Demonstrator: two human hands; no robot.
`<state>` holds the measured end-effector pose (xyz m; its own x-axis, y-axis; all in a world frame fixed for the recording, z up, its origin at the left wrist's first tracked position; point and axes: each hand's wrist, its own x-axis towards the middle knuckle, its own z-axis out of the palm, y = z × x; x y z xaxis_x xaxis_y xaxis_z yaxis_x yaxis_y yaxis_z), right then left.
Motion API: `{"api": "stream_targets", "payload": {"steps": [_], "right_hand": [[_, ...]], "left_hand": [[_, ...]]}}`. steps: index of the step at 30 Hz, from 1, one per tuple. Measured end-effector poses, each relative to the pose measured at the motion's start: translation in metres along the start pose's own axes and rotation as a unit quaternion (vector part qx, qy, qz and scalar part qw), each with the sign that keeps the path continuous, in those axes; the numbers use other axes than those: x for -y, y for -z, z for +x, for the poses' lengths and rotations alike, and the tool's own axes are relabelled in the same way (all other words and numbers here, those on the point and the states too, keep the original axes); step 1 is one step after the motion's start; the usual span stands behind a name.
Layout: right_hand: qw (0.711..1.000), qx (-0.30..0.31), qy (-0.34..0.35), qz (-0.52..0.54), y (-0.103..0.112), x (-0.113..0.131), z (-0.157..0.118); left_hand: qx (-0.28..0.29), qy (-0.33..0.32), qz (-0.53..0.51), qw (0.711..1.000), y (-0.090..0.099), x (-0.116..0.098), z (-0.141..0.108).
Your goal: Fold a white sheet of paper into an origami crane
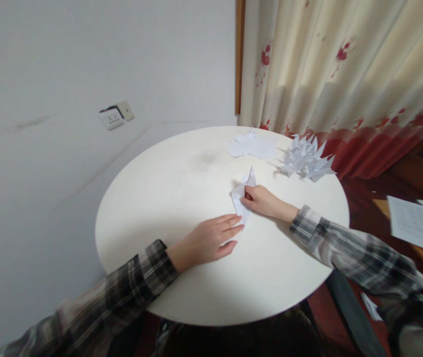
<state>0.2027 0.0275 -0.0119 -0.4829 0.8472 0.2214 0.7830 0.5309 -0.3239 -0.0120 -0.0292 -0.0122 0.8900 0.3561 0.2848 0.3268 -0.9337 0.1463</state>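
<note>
A piece of folded white paper (238, 194) lies on the round white table (152, 198), with one pointed end toward the far side and the other toward me. My right hand (258, 200) is closed on its right edge, fingers curled in a pinch. From the left, my left hand (213, 240) reaches to the paper's near end; its fingers are stretched out and slightly apart, and the fingertips touch the paper there. Part of the paper is hidden under the right fingers.
Flat white paper sheets (258, 147) lie at the table's far side. Right of them stands a pile of pointed folded papers (306, 157). A wall with a socket (111, 119) is at the left, a curtain (308, 64) behind. Printed sheets (415, 223) lie at the far right.
</note>
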Motion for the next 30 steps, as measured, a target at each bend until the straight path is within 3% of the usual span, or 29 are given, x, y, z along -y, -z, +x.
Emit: {"api": "stream_targets", "payload": {"steps": [10,17,22,30], "right_hand": [[1.0,0.001,-0.003,0.004,-0.0003,-0.0001,-0.0002],[1.0,-0.003,-0.003,0.005,0.0012,0.0006,-0.0002],[1.0,0.0,-0.012,0.004,0.0002,0.0004,0.0004],[0.998,0.007,-0.03,0.059,0.0015,-0.0013,0.0011]], "left_hand": [[-0.013,-0.013,0.0,1.0,0.0009,-0.0001,0.0013],[-0.009,0.056,-0.042,0.997,0.0035,-0.0026,0.0009],[-0.009,0.02,-0.049,0.999,0.0009,0.0003,0.0022],[-0.013,0.017,-0.036,0.999,-0.0006,0.0017,0.0013]]}}
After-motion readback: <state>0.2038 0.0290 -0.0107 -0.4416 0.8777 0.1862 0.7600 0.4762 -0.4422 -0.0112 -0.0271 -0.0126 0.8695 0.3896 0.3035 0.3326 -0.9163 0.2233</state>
